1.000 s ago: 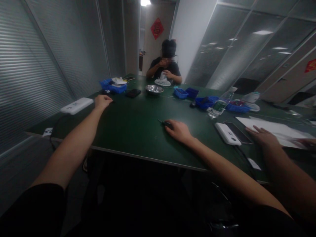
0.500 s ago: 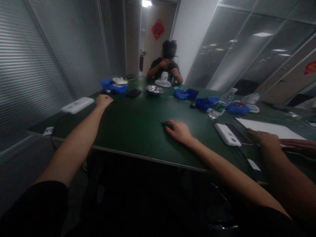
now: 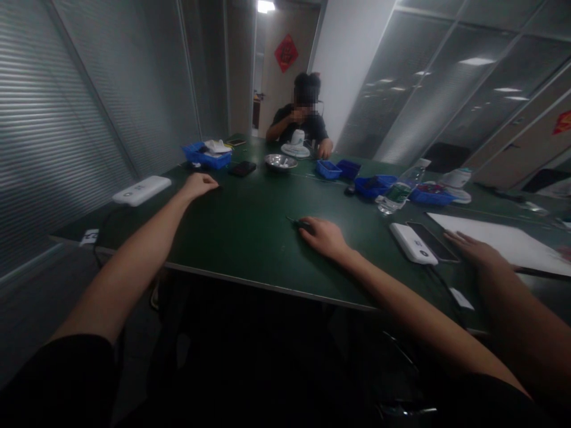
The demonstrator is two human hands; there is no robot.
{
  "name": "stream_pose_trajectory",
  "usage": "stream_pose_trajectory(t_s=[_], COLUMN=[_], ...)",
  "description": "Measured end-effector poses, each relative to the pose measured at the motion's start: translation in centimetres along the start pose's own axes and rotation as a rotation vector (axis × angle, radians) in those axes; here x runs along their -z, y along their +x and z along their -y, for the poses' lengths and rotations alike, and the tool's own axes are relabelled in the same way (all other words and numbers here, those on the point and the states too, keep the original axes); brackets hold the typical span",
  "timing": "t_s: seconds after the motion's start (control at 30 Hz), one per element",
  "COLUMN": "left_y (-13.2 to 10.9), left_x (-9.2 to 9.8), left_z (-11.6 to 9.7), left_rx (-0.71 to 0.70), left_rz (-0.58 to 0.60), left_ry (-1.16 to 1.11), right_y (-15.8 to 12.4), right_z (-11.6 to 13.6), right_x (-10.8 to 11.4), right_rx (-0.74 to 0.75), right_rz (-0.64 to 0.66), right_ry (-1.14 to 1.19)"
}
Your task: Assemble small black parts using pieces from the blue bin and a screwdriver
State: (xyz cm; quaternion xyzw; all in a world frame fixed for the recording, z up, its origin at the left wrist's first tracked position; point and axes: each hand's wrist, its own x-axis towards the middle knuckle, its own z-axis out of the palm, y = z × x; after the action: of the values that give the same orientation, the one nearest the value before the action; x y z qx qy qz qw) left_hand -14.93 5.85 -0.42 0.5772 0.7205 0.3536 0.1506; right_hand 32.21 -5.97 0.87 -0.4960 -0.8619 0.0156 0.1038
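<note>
My left hand [image 3: 200, 185] is closed in a pinch low over the left part of the green table [image 3: 250, 249]. A small dark thing shows at its fingertips, too small to name. Resting on the table right of centre, my right hand [image 3: 325, 235] is closed around a dark tool with a thin shaft [image 3: 292, 220], which looks like a small screwdriver. The shaft points left, and the fingers hide most of the handle. A dark flat case [image 3: 242, 169] lies beyond my left hand, and a metal bowl [image 3: 280, 163] stands farther back with small pale pieces inside.
A white power bank [image 3: 143, 190] lies at the left, another [image 3: 413, 244] beside a phone [image 3: 432, 241] at the right. Blue trays [image 3: 207, 157] and a water bottle [image 3: 399, 193] stand farther back. A co-worker's hand [image 3: 479, 249] touches a white board [image 3: 504, 241]; another person sits opposite.
My left hand has moved a little to the right over the table, still pinched. My right hand has stayed put with the tool. The opposite person's one hand has lowered toward the table.
</note>
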Motion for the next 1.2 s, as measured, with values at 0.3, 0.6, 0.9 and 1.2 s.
stream_pose_trajectory(t_s=[0.3,0.6,0.9,1.2], left_y=[-5.2,-9.2,-9.1,-8.8], left_x=[-6.0,-9.2,-8.8,-8.7], left_z=[-6.8,-10.3,-10.3,-9.9], left_rx=[-0.875,-1.199,-1.224,-1.207], left_rz=[0.356,0.42,0.422,0.43], left_ry=[-0.015,-0.075,-0.03,-0.021], right_y=[-0.2,-0.3,-0.3,-0.3], right_z=[0.0,0.2,0.2,0.1], right_x=[0.1,0.4,0.1,0.1], right_rx=[0.055,0.088,0.067,0.067], right_rz=[0.031,0.045,-0.008,-0.025], right_ry=[0.012,-0.002,0.033,0.051])
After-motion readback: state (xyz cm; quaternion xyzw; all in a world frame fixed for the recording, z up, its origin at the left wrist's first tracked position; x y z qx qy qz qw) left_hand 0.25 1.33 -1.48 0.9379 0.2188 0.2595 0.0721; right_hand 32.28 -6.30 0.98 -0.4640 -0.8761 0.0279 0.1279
